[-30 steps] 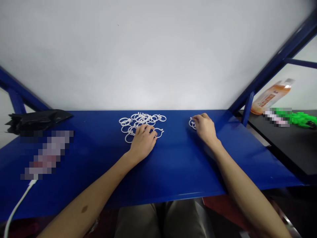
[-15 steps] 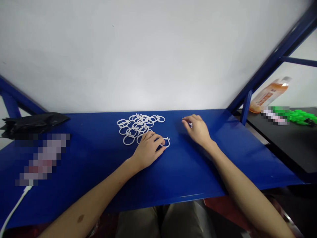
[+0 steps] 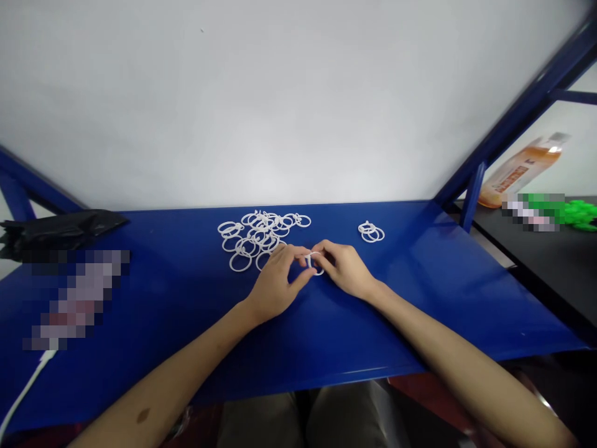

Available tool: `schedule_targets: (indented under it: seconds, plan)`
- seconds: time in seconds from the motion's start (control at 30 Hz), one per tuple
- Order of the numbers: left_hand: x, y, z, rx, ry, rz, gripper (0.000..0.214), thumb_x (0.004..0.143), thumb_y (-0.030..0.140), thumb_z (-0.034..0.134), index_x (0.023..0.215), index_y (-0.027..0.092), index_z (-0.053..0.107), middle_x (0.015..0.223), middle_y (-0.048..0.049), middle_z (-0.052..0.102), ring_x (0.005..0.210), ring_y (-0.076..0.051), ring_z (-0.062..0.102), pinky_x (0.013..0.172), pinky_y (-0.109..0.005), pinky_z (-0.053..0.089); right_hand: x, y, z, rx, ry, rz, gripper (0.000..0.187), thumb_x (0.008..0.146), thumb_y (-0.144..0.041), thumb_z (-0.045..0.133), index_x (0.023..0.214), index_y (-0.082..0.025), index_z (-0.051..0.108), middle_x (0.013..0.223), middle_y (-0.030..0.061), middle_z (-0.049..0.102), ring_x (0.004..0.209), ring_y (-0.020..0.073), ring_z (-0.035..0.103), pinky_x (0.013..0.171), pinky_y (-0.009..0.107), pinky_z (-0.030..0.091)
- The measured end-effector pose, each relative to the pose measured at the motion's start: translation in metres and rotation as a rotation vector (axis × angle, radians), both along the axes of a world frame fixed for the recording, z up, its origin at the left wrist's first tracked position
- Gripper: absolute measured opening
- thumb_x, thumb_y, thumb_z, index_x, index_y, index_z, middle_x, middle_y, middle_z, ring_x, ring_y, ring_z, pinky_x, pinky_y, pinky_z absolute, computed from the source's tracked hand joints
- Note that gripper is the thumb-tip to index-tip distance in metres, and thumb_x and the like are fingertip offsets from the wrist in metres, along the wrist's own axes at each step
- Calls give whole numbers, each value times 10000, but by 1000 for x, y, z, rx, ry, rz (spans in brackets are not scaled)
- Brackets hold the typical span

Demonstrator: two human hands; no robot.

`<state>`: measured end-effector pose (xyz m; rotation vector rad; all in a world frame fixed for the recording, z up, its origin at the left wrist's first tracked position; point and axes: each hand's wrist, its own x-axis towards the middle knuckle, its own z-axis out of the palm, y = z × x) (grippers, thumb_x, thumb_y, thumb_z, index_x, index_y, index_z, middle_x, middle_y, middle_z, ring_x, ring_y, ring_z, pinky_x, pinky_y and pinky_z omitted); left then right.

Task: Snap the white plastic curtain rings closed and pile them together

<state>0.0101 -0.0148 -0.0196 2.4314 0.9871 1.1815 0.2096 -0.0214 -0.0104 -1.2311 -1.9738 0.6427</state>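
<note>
A heap of several white plastic rings [image 3: 259,235] lies near the back of the blue table [image 3: 326,323]. My left hand [image 3: 275,283] and my right hand [image 3: 342,267] meet just in front of the heap, both pinching one white ring [image 3: 314,262] between their fingertips. A small separate cluster of white rings [image 3: 371,232] lies to the right of my hands, untouched.
A black bag [image 3: 60,227] sits at the table's far left, with a white cable [image 3: 23,392] below it. Blue frame bars [image 3: 513,118] rise at the right. Beyond them stand an orange bottle [image 3: 517,171] and green items [image 3: 581,214] on a dark surface.
My left hand pulled one ring out of the heap towards me. My right hand left the small cluster at the right and came left to pinch the same ring.
</note>
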Motion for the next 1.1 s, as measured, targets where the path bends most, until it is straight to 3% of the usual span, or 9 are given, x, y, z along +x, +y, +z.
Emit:
schedule_targets:
  seconds: [0.07,0.17,0.3,0.5,0.63,0.77,0.87,1.0,1.1]
  plan:
    - [-2,3,1,-117,-94,44,136,932,264,627,1050,227,571,860,14,642,817,-155,633,792,-310,512,2,-1,2,51,-57,49,147,1004,-290,523,962,-208,637,863,11,717,718,130,632,685,246,446]
    - [-7,10,3,-200,-135,104,226,899,326,684,1073,228,579,802,28,647,749,-151,634,707,-289,507,3,-5,6,85,-126,129,153,1014,-289,509,980,-209,635,921,28,724,769,141,652,712,252,460]
    - [-11,13,2,-99,-67,90,116,936,336,633,946,221,633,817,3,678,808,-178,624,762,-323,503,1,-8,6,153,-191,172,178,1029,-279,475,997,-196,628,928,57,716,822,164,660,748,276,485]
    - [-10,9,-3,45,39,13,324,1024,311,467,755,210,616,786,-5,708,796,-192,566,794,-351,448,-2,-10,4,281,-233,212,242,1047,-284,425,990,-168,629,905,83,710,797,177,631,734,297,502]
    - [-8,10,-5,40,88,25,336,1030,312,444,769,211,630,816,-15,714,817,-199,558,809,-364,444,0,-9,7,305,-250,226,275,1051,-306,413,1013,-166,647,902,88,709,818,186,634,748,310,508]
    - [-8,16,-5,33,182,75,181,980,327,560,868,220,653,861,-21,710,893,-222,562,872,-396,456,12,4,3,288,-260,176,283,1042,-330,438,1090,-186,677,990,94,708,913,209,643,824,350,521]
    - [-11,21,-6,52,220,97,130,960,327,595,911,222,654,888,-22,706,939,-231,563,913,-408,454,32,20,-1,287,-276,-15,287,1032,-311,452,1115,-200,704,1023,94,682,915,213,644,846,362,522]
    - [-11,23,-7,88,282,133,113,968,290,567,953,218,653,946,-33,707,981,-239,557,938,-410,441,69,39,-1,272,-355,-490,308,987,-257,465,1130,-156,719,1065,135,646,855,229,636,808,376,514]
    - [-4,24,-8,155,420,180,134,960,282,562,1015,206,657,1000,-73,693,1012,-272,554,917,-428,431,92,46,0,202,-382,-747,297,938,-234,490,1142,-160,693,1055,128,670,892,247,636,801,375,499]
